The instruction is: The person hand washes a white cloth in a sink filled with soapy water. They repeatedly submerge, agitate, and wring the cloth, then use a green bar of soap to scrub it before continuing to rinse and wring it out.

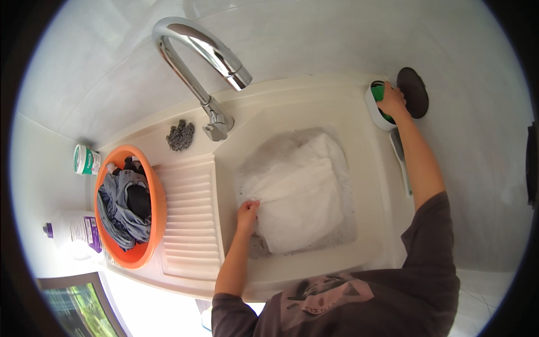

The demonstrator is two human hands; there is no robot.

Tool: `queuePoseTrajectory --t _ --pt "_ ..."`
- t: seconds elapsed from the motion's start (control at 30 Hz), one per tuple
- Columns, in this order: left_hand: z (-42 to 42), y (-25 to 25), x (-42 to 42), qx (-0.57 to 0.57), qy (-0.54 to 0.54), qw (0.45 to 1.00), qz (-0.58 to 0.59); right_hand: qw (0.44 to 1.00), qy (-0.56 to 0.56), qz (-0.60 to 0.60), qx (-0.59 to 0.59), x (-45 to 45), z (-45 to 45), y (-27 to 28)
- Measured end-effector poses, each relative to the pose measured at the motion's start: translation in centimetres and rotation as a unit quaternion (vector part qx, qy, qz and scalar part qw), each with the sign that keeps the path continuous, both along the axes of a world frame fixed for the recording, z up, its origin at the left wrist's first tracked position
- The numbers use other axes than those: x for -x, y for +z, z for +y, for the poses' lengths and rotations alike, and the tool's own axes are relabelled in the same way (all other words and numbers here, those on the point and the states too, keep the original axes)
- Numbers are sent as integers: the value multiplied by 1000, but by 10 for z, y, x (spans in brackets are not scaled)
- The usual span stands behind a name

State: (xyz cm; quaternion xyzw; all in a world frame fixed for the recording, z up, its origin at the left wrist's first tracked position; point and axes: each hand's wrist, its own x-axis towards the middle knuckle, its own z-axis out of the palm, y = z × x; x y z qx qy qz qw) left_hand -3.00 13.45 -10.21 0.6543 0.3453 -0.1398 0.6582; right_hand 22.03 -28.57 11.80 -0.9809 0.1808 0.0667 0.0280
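A white cloth (pixel 299 198) lies wet and spread in the basin of a cream laundry sink (pixel 370 202), with greyish water around it. My left hand (pixel 248 212) pinches the cloth's left edge between thumb and fingers. At the back right corner, my right hand (pixel 392 100) reaches into a small white oval container (pixel 372 107). Its fingers are on a green thing (pixel 378 93) inside; whether they grip it I cannot tell. A dark oval lid (pixel 412 92) leans beside that container.
A chrome faucet (pixel 219 54) arches over the sink's back. Left are a ribbed washboard (pixel 189 219), a steel-wool scourer (pixel 180 135), an orange basin (pixel 159 210) of clothes, a white-and-green tub (pixel 86 160) and a detergent bottle (pixel 73 231). A brush (pixel 400 160) lies at the right rim.
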Motion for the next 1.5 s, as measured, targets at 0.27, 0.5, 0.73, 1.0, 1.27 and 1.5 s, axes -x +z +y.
queuePoseTrajectory --t 0.27,0.5,0.73,1.0,1.27,1.5 --pt "-12 4 8 18 -9 993 -115 948 128 -290 -19 46 29 10" --pt "-14 -1 15 -9 -51 994 -93 835 368 -168 -373 207 229 -129" --pt "-22 36 28 7 -70 990 -119 909 343 -69 -226 219 229 -192" --pt "-25 45 31 21 -142 980 -136 919 299 -99 -238 193 193 -171" --pt "-17 55 36 5 -221 973 -64 884 373 -64 -275 224 242 -194" --pt "-14 92 47 -311 -398 802 -319 946 298 -103 -75 161 141 -173"
